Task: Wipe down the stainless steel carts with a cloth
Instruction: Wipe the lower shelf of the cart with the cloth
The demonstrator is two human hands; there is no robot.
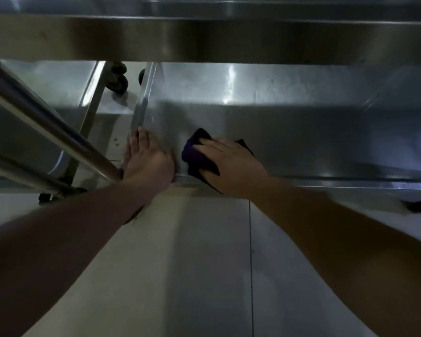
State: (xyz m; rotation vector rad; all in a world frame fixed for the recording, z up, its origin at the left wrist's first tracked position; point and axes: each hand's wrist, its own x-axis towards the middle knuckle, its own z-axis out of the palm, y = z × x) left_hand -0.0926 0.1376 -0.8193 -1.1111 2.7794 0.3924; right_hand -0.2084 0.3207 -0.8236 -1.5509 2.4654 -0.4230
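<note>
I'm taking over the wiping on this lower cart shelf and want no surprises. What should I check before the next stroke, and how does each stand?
1. Cloth under the wiping hand: ok, the right hand presses flat on the dark cloth.
2. Cloth on the steel: ok, it lies on the lower shelf.
3. Cart braced: ok, the left hand rests on the shelf's left corner.
4. Path to the right: ok, bare steel there.
5. Shelf already clean: cannot tell, only glare and shadow show.
6. Headroom: cannot tell, the upper shelf overhangs.
</note>
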